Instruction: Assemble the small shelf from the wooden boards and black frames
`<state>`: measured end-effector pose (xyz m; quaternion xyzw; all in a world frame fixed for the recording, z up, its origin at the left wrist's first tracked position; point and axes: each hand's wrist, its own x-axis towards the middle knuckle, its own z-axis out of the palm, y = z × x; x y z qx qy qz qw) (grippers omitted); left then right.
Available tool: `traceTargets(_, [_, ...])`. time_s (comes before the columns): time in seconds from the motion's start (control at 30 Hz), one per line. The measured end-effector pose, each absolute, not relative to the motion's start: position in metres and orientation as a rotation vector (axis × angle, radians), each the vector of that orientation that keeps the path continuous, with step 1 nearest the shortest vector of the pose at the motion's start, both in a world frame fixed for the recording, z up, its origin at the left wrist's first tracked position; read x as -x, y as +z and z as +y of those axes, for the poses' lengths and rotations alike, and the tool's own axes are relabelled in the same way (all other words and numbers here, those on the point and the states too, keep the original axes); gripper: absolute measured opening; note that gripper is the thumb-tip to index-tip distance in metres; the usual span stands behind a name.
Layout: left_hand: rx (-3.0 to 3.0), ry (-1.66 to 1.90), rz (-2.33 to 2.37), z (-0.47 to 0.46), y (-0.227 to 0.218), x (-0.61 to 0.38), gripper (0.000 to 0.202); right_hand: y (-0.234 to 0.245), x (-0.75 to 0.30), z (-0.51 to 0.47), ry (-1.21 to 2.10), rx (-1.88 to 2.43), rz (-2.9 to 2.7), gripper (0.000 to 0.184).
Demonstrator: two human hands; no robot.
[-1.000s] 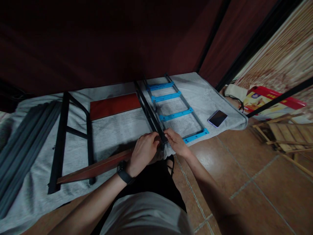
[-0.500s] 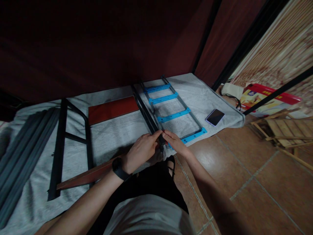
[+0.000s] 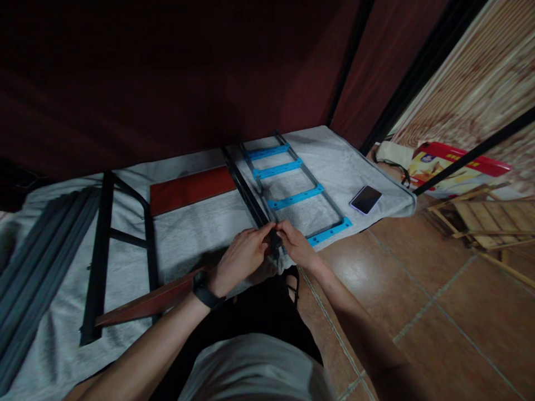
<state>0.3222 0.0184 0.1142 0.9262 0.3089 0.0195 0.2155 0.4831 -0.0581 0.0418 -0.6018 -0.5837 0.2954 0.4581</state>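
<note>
My left hand (image 3: 241, 258) and my right hand (image 3: 296, 243) meet at the near end of a black metal bar (image 3: 246, 192) that runs away from me across a grey blanket (image 3: 192, 223). Both hands have their fingers pinched closed around the bar's end. A black watch sits on my left wrist. Just right of the bar lies a dark frame with blue crosspieces (image 3: 295, 197). A reddish-brown board (image 3: 150, 301) passes under my left forearm.
A second reddish-brown board (image 3: 190, 188) lies farther back. A black metal frame (image 3: 104, 245) and a stack of grey bars (image 3: 37, 267) lie to the left. A phone (image 3: 365, 199) rests on the blanket's right corner. Wooden slats (image 3: 489, 220) and a red box (image 3: 451, 167) sit on the tiled floor.
My hands stay at the bar's near end; the fingers have shifted slightly, with my left fingertips now reaching over to the bar. The camera has drifted a little.
</note>
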Motion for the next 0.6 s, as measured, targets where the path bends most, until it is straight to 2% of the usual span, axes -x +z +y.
traceTargets(0.6, [-2.566, 0.069, 0.868, 0.0162, 0.1142, -0.3229, 0.054, 0.0469, -0.4884, -0.0566, 0.802, 1.478, -1.464, 0.017])
